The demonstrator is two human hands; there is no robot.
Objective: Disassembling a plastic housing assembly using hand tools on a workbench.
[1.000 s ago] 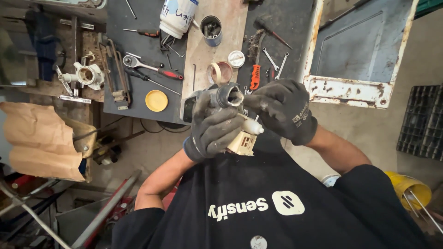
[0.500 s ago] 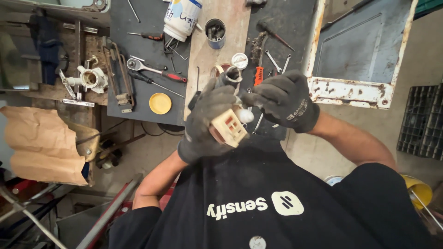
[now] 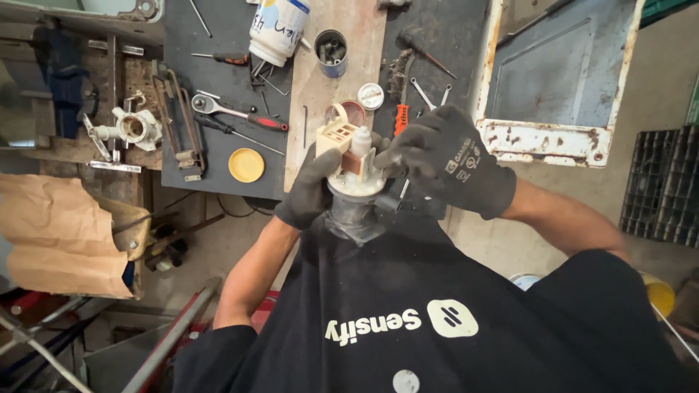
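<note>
Rusted white metal panel (image 3: 561,80): laid flat at the far right of the worktop (image 3: 335,94); not touched.

Worktop: dark mat with a bare wooden board down the middle; carries the loose tools listed below.

Pump-like assembly (image 3: 354,191): held above the near edge of the worktop, close to the chest, between both hands. A grey, rounded metal body below, a white flange at mid-height, beige plastic connector housings and a small white cap on top. Judged fairly heavy for its size and rigid; the metal body offers the sound hold, whereas the plastic top is judged brittle and best not squeezed.

Left hand (image 3: 312,191): gloved, grip closed around the left side of the body.

Right hand (image 3: 448,161): gloved, grip closed on the upper right edge; fingertips are hidden behind the part.

White bottle (image 3: 278,29), ratchet wrench (image 3: 218,108), yellow lid (image 3: 246,165), tin of small parts (image 3: 330,52): lying well apart from the hands.
</note>
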